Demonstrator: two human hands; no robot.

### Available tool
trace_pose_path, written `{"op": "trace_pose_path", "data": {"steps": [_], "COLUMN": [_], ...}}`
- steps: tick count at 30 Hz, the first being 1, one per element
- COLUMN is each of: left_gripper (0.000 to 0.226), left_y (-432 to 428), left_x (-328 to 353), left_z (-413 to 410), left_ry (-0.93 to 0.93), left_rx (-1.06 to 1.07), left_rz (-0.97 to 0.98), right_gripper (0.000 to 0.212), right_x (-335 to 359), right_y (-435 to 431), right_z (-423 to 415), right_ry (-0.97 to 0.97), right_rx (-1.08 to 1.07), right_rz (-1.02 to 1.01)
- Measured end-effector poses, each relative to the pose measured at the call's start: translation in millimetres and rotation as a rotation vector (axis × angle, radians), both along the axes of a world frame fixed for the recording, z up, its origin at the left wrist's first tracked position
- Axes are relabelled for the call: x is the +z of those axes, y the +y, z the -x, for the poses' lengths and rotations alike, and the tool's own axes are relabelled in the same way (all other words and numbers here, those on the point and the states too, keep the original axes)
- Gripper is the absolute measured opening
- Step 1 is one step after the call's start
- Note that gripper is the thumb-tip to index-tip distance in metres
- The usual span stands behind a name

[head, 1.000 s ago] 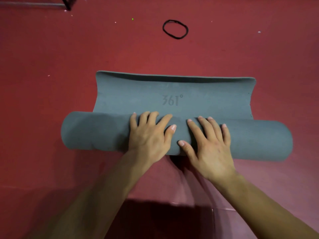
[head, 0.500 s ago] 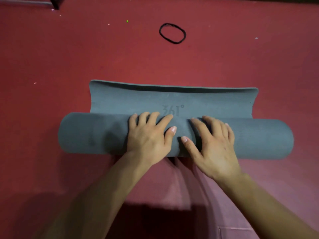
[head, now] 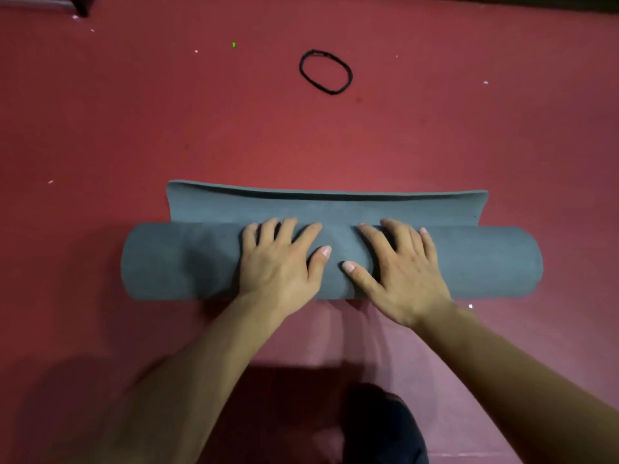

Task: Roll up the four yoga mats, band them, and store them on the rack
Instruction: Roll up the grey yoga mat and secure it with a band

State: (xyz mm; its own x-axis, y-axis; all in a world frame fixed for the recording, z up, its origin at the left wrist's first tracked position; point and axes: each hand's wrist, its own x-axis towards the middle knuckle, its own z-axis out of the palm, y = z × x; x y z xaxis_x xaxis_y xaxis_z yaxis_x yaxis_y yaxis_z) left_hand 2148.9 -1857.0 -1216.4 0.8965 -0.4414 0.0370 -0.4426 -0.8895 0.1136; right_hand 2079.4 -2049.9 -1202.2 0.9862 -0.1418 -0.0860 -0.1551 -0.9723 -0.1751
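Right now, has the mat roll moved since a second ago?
Yes: the mat roll has rolled slightly toward the black band, swallowing more of the loose flap.

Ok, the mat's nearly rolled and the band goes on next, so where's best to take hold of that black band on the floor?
Pinch the near arc of the black band, coming down from above. It lies flat on the red floor as an open oval, apart from the mat, so no side offers a raised edge; the near arc is likely the shortest reach.
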Motion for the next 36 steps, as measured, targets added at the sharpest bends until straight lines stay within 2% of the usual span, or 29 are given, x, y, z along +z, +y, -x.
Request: {"op": "trace_pose_path", "data": {"steps": [12,17,23,36], "left_gripper": [0.068,0.07,0.064,0.056], "left_y": [-9.4,-12.7,-17.6,-32.1], "left_x": [3.3,4.0,-1.9,-2.6], "left_z": [-32.8,-44.1,-77.6,-139.1], "left_ry": [0.012,0.025,0.144,0.479], "left_rx": [-0.003,-0.013,-0.067,-0.13], "left_rz": [-0.006,-0.018,-0.027,-0.112], "right_gripper": [0.07,0.074,0.086,0.09], "right_x": [-11.1,-12.0,-13.2,-17.0], "right_y": [-3.2,-5.9,-12.7,-33.5], "right_z": [-34.4,-44.3,-71.7,-129.7], "right_ry": [-0.139,-0.16,-0.041,0.216], "right_rx": [0.004,-0.004,0.007,0.025], "right_rz": [0.066,0.095,0.086,0.05]}}
